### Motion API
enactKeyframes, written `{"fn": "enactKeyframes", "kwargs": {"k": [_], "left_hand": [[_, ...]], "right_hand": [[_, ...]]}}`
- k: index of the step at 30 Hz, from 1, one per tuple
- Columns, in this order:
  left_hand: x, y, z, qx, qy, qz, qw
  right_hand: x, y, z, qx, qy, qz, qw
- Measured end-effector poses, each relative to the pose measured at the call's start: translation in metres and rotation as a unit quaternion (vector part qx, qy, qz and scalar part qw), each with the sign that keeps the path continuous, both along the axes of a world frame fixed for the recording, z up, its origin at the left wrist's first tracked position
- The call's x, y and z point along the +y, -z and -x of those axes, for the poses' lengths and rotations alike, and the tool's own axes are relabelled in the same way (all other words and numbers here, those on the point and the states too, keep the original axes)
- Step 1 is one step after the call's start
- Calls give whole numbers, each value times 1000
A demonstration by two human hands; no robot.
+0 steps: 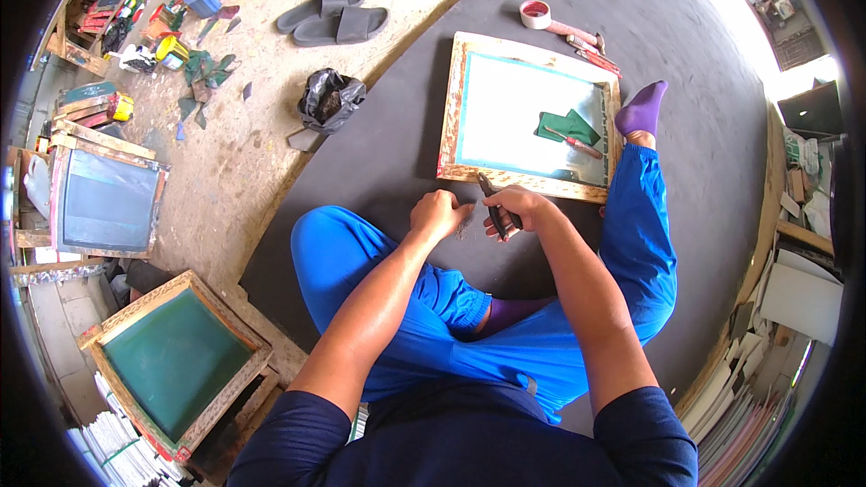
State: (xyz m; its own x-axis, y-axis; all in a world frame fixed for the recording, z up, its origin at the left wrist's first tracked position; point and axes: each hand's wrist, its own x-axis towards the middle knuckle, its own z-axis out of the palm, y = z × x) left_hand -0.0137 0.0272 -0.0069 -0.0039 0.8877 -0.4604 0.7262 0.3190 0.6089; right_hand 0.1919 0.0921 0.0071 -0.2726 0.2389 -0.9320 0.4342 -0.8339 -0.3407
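My right hand (521,209) is wrapped round a pair of black-handled pliers (488,188), just off the near edge of a wooden screen frame (532,182). Beside it on the left, my left hand (437,215) is closed, fingers pressed together; what they hold, if anything, I cannot make out. Between both hands is a small patch of fine grey bits (466,222), too small to name. The frame lies flat on the dark mat, with pale mesh stretched across it. On the mesh rest a green scrap (566,125) and a red-handled tool (582,146).
Past the frame lie a tape roll (535,14), a hammer (577,33) and red-handled tools (597,59). To the left are a black bag (330,101), slippers (338,22), a green screen (176,365) and a grey screen (106,201). My outstretched leg (639,207) borders the frame's right side.
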Motion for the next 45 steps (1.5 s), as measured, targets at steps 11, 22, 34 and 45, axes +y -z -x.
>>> {"fn": "enactKeyframes", "kwargs": {"k": [11,22,34,45], "left_hand": [[3,-3,-3,7,-12,11,1000],[1,10,2,32,-35,-29,998],[-2,21,13,-257,-163,45,951],[-6,20,19,-64,-25,-32,997]], "right_hand": [[-29,8,24,-99,16,-162,982],[-56,-5,57,-276,-56,-312,907],[-95,-8,48,-246,-191,-404,860],[-101,-1,24,-69,-111,-278,952]]}}
